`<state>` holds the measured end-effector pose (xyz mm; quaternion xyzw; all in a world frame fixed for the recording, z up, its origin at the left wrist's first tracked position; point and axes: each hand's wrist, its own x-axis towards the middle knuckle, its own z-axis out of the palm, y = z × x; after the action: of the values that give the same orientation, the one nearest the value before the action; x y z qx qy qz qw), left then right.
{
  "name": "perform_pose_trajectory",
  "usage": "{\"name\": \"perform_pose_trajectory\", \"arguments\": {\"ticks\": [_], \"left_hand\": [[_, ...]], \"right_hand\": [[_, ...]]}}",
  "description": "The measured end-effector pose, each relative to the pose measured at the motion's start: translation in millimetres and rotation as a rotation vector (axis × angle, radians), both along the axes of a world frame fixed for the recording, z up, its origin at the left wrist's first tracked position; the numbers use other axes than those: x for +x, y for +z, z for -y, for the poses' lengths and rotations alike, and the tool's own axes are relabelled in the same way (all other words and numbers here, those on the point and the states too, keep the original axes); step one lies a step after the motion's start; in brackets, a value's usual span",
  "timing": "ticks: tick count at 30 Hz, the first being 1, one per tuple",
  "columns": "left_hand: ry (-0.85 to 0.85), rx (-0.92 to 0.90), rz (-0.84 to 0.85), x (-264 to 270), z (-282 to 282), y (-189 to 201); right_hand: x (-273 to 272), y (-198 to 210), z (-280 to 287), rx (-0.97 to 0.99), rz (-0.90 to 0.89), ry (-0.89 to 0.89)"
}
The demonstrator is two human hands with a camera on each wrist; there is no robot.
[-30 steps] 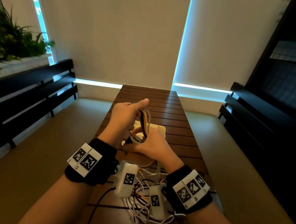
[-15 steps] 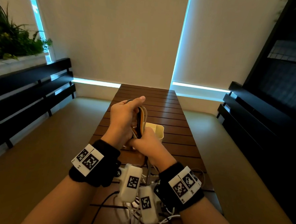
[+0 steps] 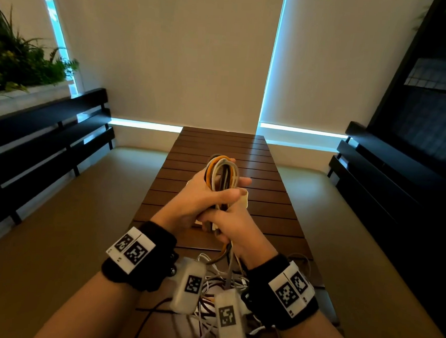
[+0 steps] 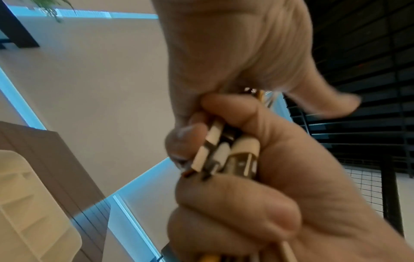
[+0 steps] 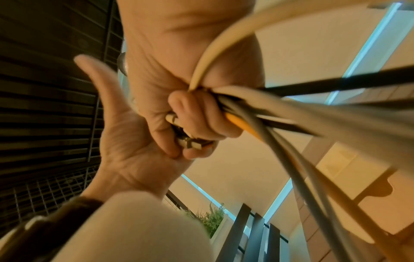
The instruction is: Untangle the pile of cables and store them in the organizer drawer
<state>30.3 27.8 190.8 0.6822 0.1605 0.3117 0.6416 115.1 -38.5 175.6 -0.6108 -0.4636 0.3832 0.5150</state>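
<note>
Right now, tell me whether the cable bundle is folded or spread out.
Folded. The cable bundle doubles into a loop above the left hand; the right hand grips its ends beneath.

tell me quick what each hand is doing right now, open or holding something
Left hand: holding the looped bundle of cables, thumb across it.
Right hand: fingers curled round the bundle's lower end, at the plugs.
</note>
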Motion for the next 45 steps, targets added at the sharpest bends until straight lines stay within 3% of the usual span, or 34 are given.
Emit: {"name": "perform_pose_trajectory", "arguments": {"ticks": [3,8,11,16,20,26,28,31,36,39,41,45], "left_hand": [[0.14,-0.073,0.043,6,3,0],[0.112,-0.243,0.126,5,5,0],[0.15,-0.275,0.161,5,4,0],[0.279,-0.298,0.19,2,4,2],[0.29,-0.34,0.256,-1,-2,6],[0.169,-0.487,0.23,9,8,-4],[0.12,-0.519,0.191,8,9,-6],[0.04,-0.577,0.157,3,7,-5],[-0.056,-0.633,0.162,-8,1,2],[-0.093,-0.69,0.111,-15,-4,2],[-0.087,-0.653,0.01,-20,-8,0],[-0.051,-0.624,-0.105,-26,-14,-2]], "right_hand": [[-3,-6,-2,-0.009,0.054,-0.01],[5,-8,-1,-0.044,0.16,0.166],[10,-6,4,-0.029,0.122,0.291],[19,-25,3,-0.119,0.155,0.29],[23,-56,13,-0.159,-0.048,0.325],[15,-75,19,-0.242,0.075,0.433],[26,-73,11,-0.251,0.304,0.339],[49,-67,4,-0.108,0.582,0.208],[59,-67,14,-0.16,0.351,0.446],[55,-61,18,-0.177,0.285,0.429],[58,-52,13,-0.146,0.486,0.302],[52,-10,14,-0.153,1.111,0.082]]}}
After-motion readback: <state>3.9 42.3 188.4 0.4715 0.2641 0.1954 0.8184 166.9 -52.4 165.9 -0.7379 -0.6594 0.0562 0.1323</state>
